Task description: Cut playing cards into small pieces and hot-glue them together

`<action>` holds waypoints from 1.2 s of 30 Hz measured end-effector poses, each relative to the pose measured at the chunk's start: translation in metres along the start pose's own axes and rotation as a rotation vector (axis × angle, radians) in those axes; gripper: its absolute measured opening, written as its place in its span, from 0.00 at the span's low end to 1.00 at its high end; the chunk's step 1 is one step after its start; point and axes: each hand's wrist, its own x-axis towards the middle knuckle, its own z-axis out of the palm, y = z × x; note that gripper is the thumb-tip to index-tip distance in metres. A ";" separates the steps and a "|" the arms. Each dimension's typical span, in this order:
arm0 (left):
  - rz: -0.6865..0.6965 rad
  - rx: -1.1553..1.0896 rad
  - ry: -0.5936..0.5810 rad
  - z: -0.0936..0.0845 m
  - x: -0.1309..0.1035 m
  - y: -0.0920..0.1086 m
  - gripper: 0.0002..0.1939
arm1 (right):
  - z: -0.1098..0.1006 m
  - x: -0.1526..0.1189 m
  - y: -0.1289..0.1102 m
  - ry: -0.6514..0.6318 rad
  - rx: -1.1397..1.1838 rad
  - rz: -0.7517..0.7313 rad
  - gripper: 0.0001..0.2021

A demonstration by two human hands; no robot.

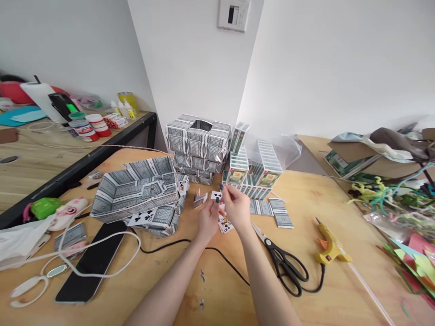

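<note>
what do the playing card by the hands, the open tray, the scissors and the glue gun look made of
Playing card: probably coated paper; thin, white, printed. Open tray: apparently similar cards, patterned backs lining its walls. Scissors: silvery blades suggest metal, maybe steel; dull black handles, likely plastic. Glue gun: likely plastic, from its smooth, yellow, moulded-looking body.

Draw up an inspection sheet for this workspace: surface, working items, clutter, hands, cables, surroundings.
Surface: wooden tabletop, small scraps between the forearms.
Working items: loose playing cards at the hands; card-covered tray and card-covered box beyond.
Clutter: phone at left; black-handled scissors and yellow glue gun at right.
Hands: left hand and right hand close together over cards; exact grip unclear.
Cables: white cable crosses the phone; black cord runs under the forearms.
Surroundings: white walls; cardboard box at far right.
</note>
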 end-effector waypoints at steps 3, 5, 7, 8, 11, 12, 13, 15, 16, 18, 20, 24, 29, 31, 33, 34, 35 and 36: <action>0.027 0.108 0.026 -0.001 0.000 -0.001 0.14 | -0.020 -0.012 0.050 0.172 -0.036 0.184 0.18; 0.050 0.184 0.020 -0.003 -0.002 -0.001 0.14 | -0.028 -0.023 0.073 0.204 -0.077 0.238 0.18; 0.088 0.290 -0.038 -0.004 -0.005 0.000 0.13 | -0.030 -0.034 0.086 0.195 -0.133 0.265 0.17; 0.127 0.357 -0.072 -0.004 -0.007 0.001 0.13 | -0.030 -0.038 0.090 0.174 -0.166 0.263 0.17; 0.323 0.563 -0.151 -0.002 -0.014 0.006 0.09 | -0.027 -0.046 0.093 0.111 -0.307 0.214 0.16; 0.382 0.621 -0.170 -0.001 -0.016 0.008 0.10 | -0.027 -0.047 0.092 0.100 -0.363 0.192 0.16; 0.425 0.671 -0.186 0.000 -0.017 0.009 0.14 | -0.026 -0.047 0.093 0.099 -0.414 0.174 0.16; 0.462 0.757 -0.208 0.002 -0.019 0.009 0.20 | -0.027 -0.047 0.093 0.111 -0.483 0.154 0.16; 0.465 0.788 -0.217 0.002 -0.019 0.008 0.21 | -0.027 -0.046 0.094 0.117 -0.499 0.150 0.16; 0.467 0.822 -0.233 0.002 -0.019 0.006 0.20 | -0.027 -0.045 0.096 0.113 -0.507 0.139 0.16; 0.468 0.826 -0.245 0.001 -0.018 0.004 0.19 | -0.027 -0.045 0.097 0.077 -0.513 0.118 0.16; 0.458 0.805 -0.246 0.000 -0.018 0.002 0.16 | -0.025 -0.046 0.098 -0.025 -0.553 0.095 0.20; 0.451 0.730 -0.246 0.001 -0.019 0.002 0.14 | -0.024 -0.046 0.098 -0.059 -0.584 0.091 0.19; 0.453 0.686 -0.232 0.001 -0.019 0.002 0.12 | -0.023 -0.046 0.099 -0.053 -0.588 0.096 0.17; 0.451 0.648 -0.223 0.001 -0.019 0.002 0.09 | -0.023 -0.046 0.099 -0.052 -0.583 0.099 0.17; 0.447 0.631 -0.220 0.001 -0.019 0.001 0.08 | -0.024 -0.045 0.099 -0.051 -0.577 0.100 0.17; 0.440 0.612 -0.216 0.001 -0.018 0.001 0.08 | -0.024 -0.045 0.098 -0.047 -0.569 0.100 0.17; 0.430 0.588 -0.212 0.002 -0.018 0.000 0.07 | -0.024 -0.045 0.098 -0.043 -0.558 0.098 0.17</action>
